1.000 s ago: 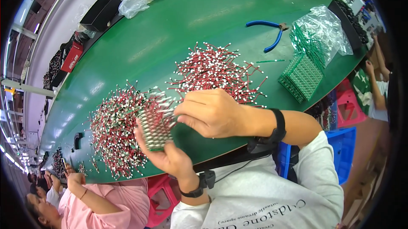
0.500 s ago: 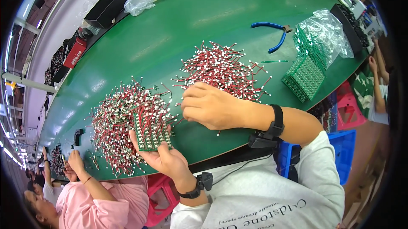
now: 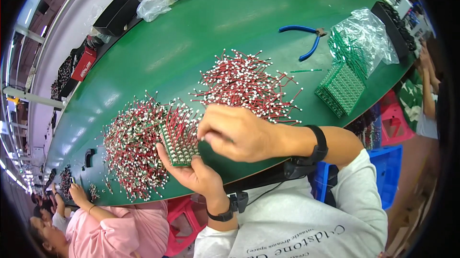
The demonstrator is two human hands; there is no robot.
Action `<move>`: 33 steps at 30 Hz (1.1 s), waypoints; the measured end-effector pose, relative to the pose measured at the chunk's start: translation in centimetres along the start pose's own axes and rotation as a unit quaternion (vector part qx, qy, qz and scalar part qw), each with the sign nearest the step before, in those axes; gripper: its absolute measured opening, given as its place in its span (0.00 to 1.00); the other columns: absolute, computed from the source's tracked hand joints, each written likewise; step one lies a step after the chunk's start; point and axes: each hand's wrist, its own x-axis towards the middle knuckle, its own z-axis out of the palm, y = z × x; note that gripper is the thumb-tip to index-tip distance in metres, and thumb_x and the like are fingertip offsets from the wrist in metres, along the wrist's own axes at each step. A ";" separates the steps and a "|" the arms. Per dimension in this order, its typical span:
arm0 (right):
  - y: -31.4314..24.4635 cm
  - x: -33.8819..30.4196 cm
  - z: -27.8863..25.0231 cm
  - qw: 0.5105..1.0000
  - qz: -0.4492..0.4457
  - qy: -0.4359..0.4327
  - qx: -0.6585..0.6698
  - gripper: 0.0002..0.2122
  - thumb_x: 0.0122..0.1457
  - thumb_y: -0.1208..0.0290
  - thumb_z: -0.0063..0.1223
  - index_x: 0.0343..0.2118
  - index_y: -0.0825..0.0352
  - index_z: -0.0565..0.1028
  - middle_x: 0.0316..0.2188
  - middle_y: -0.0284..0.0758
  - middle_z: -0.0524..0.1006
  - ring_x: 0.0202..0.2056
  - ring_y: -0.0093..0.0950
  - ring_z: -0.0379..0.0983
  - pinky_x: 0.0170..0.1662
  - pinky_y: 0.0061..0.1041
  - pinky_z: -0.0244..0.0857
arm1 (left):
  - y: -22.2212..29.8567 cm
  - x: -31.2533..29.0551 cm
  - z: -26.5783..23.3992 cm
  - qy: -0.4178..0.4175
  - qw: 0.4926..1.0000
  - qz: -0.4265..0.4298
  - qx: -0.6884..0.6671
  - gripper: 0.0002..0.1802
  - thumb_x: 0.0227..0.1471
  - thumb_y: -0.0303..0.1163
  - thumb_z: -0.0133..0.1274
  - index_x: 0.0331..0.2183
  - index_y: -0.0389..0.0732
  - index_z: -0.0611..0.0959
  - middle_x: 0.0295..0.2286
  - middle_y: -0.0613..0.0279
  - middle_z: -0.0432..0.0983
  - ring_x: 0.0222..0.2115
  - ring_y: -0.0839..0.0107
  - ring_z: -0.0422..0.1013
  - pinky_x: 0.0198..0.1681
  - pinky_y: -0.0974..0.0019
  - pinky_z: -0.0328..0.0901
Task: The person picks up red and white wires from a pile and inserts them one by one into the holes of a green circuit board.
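Palm up, my left hand (image 3: 203,176) holds a green circuit-board panel (image 3: 182,156) by its lower end. Rows of solder points cover the panel's lower part, and red wires with white connectors (image 3: 181,126) stand up from its upper part. My right hand (image 3: 237,131) is curled in a pinch at the panel's right edge, palm hidden; whatever lies between its fingertips is too small to make out. To the left, against the panel, is a large heap of wired pieces (image 3: 129,148). Beyond my right hand spreads a pile of loose red wires with white ends (image 3: 239,83).
Blue-handled pliers (image 3: 297,28) lie at the right, near a thin green strip (image 3: 306,71). Beyond them are stacked green panels (image 3: 342,88) and a clear plastic bag (image 3: 366,33). A black tray (image 3: 120,14) stands far left. A co-worker in pink (image 3: 115,229) sits at my left.
The panel and my left hand have shifted slightly right. My right hand has come down from above the wire pile to the panel's edge.
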 end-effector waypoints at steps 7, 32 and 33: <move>-0.1 -1.3 1.7 0.997 -0.064 -0.005 0.042 0.06 0.51 0.80 0.54 0.33 0.70 0.71 0.27 0.40 0.70 0.28 0.38 0.72 0.30 0.32 0.68 | -0.4 -1.5 0.5 -0.041 0.995 0.044 0.085 0.38 0.58 0.31 0.52 0.62 0.30 0.53 0.61 0.42 0.54 0.57 0.58 0.60 0.60 0.56 0.56; -0.1 -2.0 2.6 0.963 -0.187 0.024 -0.191 0.08 0.43 0.73 0.54 0.24 0.68 0.67 0.23 0.34 0.66 0.23 0.28 0.71 0.24 0.25 0.68 | -0.7 -2.2 0.7 -0.101 0.974 0.121 0.162 0.29 0.63 0.36 0.44 0.59 0.33 0.56 0.60 0.36 0.52 0.58 0.52 0.59 0.60 0.53 0.56; -0.1 -1.9 2.4 0.967 -0.183 0.027 -0.173 0.06 0.45 0.76 0.55 0.26 0.69 0.70 0.23 0.34 0.68 0.23 0.28 0.71 0.23 0.25 0.68 | -1.1 -2.2 0.6 -0.080 0.976 0.122 0.163 0.30 0.62 0.34 0.47 0.59 0.34 0.58 0.58 0.42 0.58 0.49 0.63 0.64 0.51 0.62 0.60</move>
